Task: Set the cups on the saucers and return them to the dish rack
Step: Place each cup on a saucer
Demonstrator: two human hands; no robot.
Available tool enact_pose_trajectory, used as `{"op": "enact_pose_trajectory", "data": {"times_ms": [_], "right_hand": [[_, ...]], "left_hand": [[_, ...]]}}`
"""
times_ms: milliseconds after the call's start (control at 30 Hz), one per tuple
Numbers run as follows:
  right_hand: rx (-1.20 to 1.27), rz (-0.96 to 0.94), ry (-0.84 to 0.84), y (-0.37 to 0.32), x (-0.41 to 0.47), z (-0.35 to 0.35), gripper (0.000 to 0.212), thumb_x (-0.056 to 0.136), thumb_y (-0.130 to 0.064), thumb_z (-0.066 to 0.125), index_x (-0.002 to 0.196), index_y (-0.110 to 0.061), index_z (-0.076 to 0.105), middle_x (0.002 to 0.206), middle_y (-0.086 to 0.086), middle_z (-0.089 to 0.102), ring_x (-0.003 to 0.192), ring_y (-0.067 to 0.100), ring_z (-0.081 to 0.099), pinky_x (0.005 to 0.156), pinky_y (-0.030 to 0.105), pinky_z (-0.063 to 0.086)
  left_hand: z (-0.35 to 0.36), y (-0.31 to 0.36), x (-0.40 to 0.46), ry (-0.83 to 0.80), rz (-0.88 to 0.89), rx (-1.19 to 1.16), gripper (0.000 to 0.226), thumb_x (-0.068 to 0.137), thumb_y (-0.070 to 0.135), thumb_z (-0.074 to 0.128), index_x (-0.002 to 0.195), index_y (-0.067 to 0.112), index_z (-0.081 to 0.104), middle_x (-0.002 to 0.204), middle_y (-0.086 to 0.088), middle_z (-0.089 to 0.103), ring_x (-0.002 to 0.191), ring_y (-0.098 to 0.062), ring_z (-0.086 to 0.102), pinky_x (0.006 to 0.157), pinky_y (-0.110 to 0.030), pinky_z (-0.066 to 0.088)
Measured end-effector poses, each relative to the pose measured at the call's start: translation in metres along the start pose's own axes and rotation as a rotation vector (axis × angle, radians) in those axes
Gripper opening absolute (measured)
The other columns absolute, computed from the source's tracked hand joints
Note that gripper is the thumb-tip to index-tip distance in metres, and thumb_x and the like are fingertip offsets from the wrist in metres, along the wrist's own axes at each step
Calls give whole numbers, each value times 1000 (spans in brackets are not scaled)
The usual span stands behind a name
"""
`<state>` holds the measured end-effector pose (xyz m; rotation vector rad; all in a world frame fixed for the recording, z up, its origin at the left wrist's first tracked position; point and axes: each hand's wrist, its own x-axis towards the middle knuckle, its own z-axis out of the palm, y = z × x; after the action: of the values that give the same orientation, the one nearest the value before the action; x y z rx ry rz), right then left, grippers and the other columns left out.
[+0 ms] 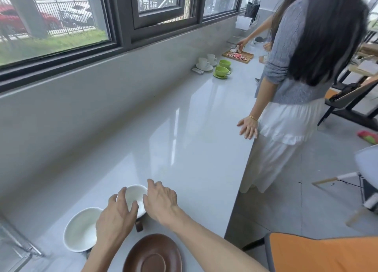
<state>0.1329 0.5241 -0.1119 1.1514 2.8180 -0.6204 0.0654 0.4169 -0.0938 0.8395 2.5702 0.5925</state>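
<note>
Low in the frame, the cup (136, 200) sits between the spread, empty left hand (116, 216) and right hand (161, 202), with the brown saucer (152, 255) below it.

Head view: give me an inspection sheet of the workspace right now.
Surface: glossy grey countertop under windows, mostly bare in the middle.
Job's things: two white cups near the front edge, brown saucer empty; clear dish rack corner at left.
Clutter: far end has white cups on saucers, green cups on saucers, wooden tray.
Grips: left hand and right hand flank the farther cup, fingers spread, no closed grip.
Cables: nothing seen.
Surroundings: another person stands at the counter; chairs at right.
</note>
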Motion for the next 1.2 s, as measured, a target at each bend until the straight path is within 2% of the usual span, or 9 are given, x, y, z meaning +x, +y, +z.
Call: {"op": "enact_pose_trajectory", "data": {"times_ms": [167,300,400,467,533,700,867,967,1200], "right_hand": [[91,71,-67,-1,9,6,29,98,-12,41,125,-2,48,113,21,63,103,42,62,72,39,38],[162,114,-132,1,13,11,22,93,-3,40,110,0,53,109,24,64,99,43,61,68,36,37],[204,148,-155,1,14,16,25,91,-2,38,111,0,53,110,24,62,99,43,59,69,36,37],[228,170,-163,2,16,19,30,90,-2,37,117,-1,53,113,24,61,102,43,58,70,36,38],[248,182,-172,1,17,21,35,89,-1,37,120,-2,52,115,23,60,103,43,57,71,36,40],[261,206,-165,0,15,19,34,83,2,35,111,0,55,110,22,61,98,41,57,69,36,43],[254,219,-153,1,8,14,30,82,3,36,105,1,56,107,23,62,95,42,60,68,38,47],[258,226,-149,2,2,8,31,82,3,36,104,1,57,105,22,63,92,42,64,73,42,55],[264,213,-139,6,-22,-1,33,79,3,35,103,0,58,101,21,67,89,39,68,79,43,58]], "left_hand": [[4,-5,7,-62,-80,-70,60,99,29,46,154,15,26,142,-20,52,119,-40,56,91,-42,44],[0,-7,9,-115,-118,-100,60,101,25,41,155,8,21,138,-23,55,122,-41,53,95,-42,41],[-3,-9,12,-148,-160,-110,53,102,21,38,151,3,29,132,-26,58,120,-43,54,95,-43,41],[-3,-11,12,-157,-177,-157,37,100,18,37,133,2,44,119,-28,64,108,-44,59,91,-45,46],[-3,-13,13,-168,-205,-194,29,97,15,36,121,3,47,109,-25,66,98,-44,62,90,-47,49],[-1,-17,14,-159,-244,-221,42,86,3,35,125,12,49,105,-19,66,92,-44,66,88,-50,53],[3,-17,8,-140,-239,-247,52,83,2,34,131,13,49,109,-16,64,92,-44,67,90,-50,53],[3,-17,2,-135,-225,-256,51,83,2,35,131,12,48,111,-17,64,93,-45,67,91,-51,53],[0,-15,-20,-110,-193,-271,47,85,9,41,131,14,51,115,-16,63,91,-45,68,92,-48,54]]}}
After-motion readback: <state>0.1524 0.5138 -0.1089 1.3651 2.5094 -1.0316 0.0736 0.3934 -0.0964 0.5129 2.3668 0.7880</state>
